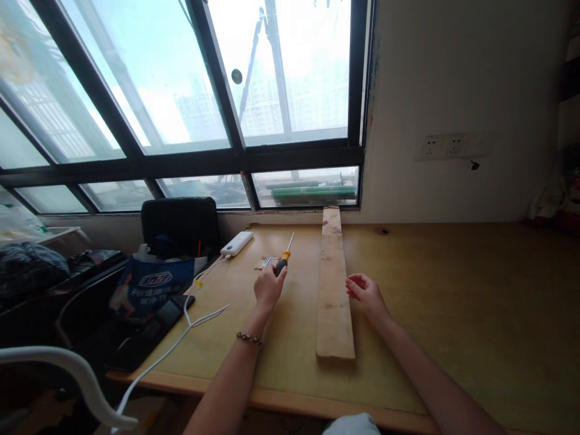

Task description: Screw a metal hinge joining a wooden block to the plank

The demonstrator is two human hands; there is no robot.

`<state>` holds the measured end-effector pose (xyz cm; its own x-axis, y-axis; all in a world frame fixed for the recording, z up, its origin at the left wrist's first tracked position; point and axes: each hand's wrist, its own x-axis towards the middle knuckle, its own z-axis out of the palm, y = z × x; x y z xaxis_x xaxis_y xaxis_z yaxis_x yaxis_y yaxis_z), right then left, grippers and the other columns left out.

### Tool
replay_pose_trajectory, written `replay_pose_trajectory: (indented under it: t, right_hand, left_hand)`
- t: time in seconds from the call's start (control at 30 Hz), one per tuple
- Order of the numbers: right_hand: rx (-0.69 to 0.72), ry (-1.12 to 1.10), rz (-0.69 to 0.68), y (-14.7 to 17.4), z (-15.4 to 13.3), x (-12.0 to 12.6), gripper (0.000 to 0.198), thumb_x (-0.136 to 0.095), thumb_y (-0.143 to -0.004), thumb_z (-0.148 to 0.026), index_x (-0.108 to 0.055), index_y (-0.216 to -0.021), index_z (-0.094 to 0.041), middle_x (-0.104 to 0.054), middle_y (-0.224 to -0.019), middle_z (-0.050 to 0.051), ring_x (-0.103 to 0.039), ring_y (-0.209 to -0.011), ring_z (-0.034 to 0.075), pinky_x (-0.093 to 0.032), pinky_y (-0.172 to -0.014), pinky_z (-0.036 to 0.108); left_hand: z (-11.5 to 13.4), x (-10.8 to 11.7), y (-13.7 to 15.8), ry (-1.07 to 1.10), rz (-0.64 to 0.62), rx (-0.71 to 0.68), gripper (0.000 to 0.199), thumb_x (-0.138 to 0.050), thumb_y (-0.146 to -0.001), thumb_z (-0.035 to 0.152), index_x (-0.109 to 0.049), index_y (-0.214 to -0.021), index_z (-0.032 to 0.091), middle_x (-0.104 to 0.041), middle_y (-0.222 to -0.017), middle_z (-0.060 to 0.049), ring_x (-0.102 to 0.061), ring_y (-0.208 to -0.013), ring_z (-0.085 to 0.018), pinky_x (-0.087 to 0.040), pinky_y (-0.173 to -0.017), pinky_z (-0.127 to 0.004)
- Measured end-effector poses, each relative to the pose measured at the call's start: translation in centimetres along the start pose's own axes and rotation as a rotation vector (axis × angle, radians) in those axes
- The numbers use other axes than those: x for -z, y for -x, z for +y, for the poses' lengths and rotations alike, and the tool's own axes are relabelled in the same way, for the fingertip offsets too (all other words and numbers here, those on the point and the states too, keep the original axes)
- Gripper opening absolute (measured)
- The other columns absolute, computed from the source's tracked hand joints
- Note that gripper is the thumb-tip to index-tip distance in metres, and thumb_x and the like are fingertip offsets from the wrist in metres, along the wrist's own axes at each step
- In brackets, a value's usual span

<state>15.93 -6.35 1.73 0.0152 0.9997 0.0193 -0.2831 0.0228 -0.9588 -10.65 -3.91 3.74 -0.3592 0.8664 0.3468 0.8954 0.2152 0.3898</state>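
My left hand (268,286) is closed around the handle of a screwdriver (283,261). Its handle is black and yellow, and the thin metal shaft points up and away from me. A small flat packet (265,262) lies on the table just beyond that hand. To the right is a long, pale wooden board (334,290), lying flat and running from near me toward the window. Beside the board's right edge, my right hand (368,295) has thumb and fingertips pinched together. Whatever sits between those fingertips, if anything, is too small to make out.
A white power bank (237,243) with a white cable (185,332) lies along the left side of the wooden table (430,314). Left of the table stand a black chair (180,223) and a blue bag (151,287). Wall sockets (443,147) are at the back right.
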Motion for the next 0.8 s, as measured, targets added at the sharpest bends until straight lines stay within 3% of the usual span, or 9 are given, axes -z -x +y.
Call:
replay_pose_trajectory:
  t: [0.2, 0.47, 0.63, 0.8]
  right_hand:
    - [0.003, 0.032, -0.004, -0.3, 0.7, 0.2, 0.038, -0.073, -0.059, -0.043, -0.055, -0.077, -0.014, -0.06, -0.066, -0.001, -0.053, -0.052, 0.009, -0.043, -0.05, 0.021]
    - [0.057, 0.229, 0.015, -0.4, 1.4, 0.3, 0.041, -0.065, -0.063, -0.052, -0.053, -0.077, -0.016, -0.059, -0.066, 0.001, -0.053, -0.051, 0.013, -0.042, -0.047, 0.024]
    - [0.25, 0.616, 0.198, -0.2, 2.2, 0.3, 0.035, -0.057, -0.069, -0.05, -0.057, -0.077, -0.016, -0.064, -0.074, 0.008, -0.059, -0.065, 0.02, -0.047, -0.064, 0.031]
    - [0.178, 0.545, 0.134, -0.5, 3.3, -0.2, 0.039, -0.051, -0.073, -0.047, -0.062, -0.089, -0.014, -0.068, -0.088, 0.013, -0.063, -0.083, 0.024, -0.048, -0.075, 0.034]
  left_hand:
    - [0.2, -1.4, 0.5, -0.121, -0.121, -0.033, 0.04, -0.036, -0.083, 0.052, -0.054, -0.095, 0.018, -0.064, -0.091, -0.01, -0.061, -0.077, -0.023, -0.039, -0.06, -0.029]
    - [-0.3, -1.8, 0.3, -0.237, -0.145, -0.071, 0.041, -0.037, -0.083, 0.051, -0.055, -0.096, 0.016, -0.062, -0.096, -0.012, -0.061, -0.08, -0.023, -0.042, -0.062, -0.029]
    - [-0.2, -1.5, 0.5, -0.249, -0.164, -0.073, 0.041, -0.037, -0.082, 0.05, -0.057, -0.094, 0.017, -0.062, -0.096, -0.011, -0.06, -0.082, -0.023, -0.043, -0.063, -0.029]
    - [0.0, -1.4, 0.8, -0.252, -0.152, -0.051, 0.043, -0.038, -0.082, 0.051, -0.056, -0.099, 0.016, -0.057, -0.103, -0.012, -0.059, -0.084, -0.022, -0.043, -0.064, -0.029]
